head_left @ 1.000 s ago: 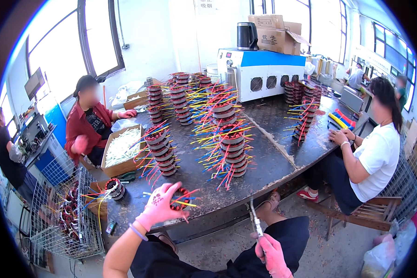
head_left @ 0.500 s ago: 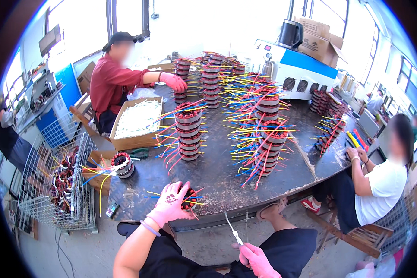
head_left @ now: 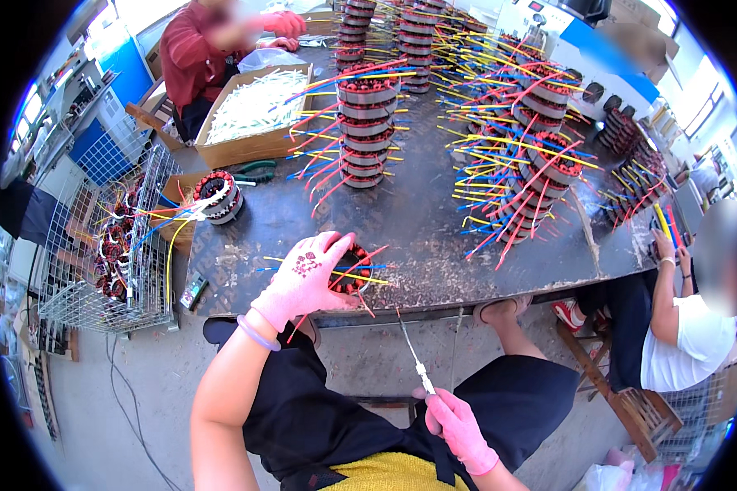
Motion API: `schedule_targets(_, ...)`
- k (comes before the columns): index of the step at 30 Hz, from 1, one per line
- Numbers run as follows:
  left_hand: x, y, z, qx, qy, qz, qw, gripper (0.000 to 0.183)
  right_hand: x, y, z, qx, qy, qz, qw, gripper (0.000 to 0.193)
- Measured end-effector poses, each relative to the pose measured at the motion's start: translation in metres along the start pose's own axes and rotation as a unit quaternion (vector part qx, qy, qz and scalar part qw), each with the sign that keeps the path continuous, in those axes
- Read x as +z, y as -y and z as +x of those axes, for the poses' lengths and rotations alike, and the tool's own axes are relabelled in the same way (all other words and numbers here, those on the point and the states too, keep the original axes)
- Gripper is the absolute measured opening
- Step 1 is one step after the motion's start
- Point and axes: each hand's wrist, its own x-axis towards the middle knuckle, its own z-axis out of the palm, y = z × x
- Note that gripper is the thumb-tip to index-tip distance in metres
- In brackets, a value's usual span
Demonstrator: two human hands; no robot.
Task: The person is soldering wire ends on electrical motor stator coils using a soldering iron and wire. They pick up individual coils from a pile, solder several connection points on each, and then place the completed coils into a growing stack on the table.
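Observation:
My left hand (head_left: 303,278), in a pink glove, is closed around the side of a single motor stator (head_left: 359,282) at the table's front edge. Red, yellow and blue wire ends stick out of the stator. My right hand (head_left: 458,425), also gloved in pink, grips a slim tool (head_left: 409,344) with a long thin metal shaft and a white collar. Its tip points up toward the table edge, to the right of the stator and apart from it. Behind my left hand stands a stack of stators (head_left: 367,123). Another stator (head_left: 219,198) with white lacing sits to the left.
More wired stator stacks (head_left: 540,172) stand at centre right. A cardboard box (head_left: 258,150) of white sleeves is at back left, green-handled pliers (head_left: 255,170) before it. A wire basket (head_left: 90,290) of stators stands left. One co-worker (head_left: 192,61) sits across, another (head_left: 688,340) right.
The view has tilted downward, so the table lies higher in it. My hands keep their grips. The co-worker across has drawn a gloved hand back from a stator stack.

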Motion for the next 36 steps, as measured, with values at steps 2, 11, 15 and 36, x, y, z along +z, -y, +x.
schedule_targets(2,0.0,0.003,-0.003,0.009,0.003,0.0,1.0,0.098,0.002,-0.003,0.0,0.007,0.008,0.007,1.0,0.037)
schedule_targets(11,-0.002,-0.004,-0.001,-0.036,0.026,-0.004,0.999,0.096,0.008,-0.013,0.011,0.018,0.016,0.019,1.0,0.035)
schedule_targets(15,-0.005,-0.006,-0.001,-0.029,0.036,-0.014,0.999,0.1,0.007,-0.015,0.011,0.014,0.008,0.04,0.999,0.034)
schedule_targets(36,-0.003,-0.001,-0.005,-0.033,0.027,-0.062,0.997,0.103,0.009,-0.01,0.01,0.019,-0.002,0.052,0.998,0.035)
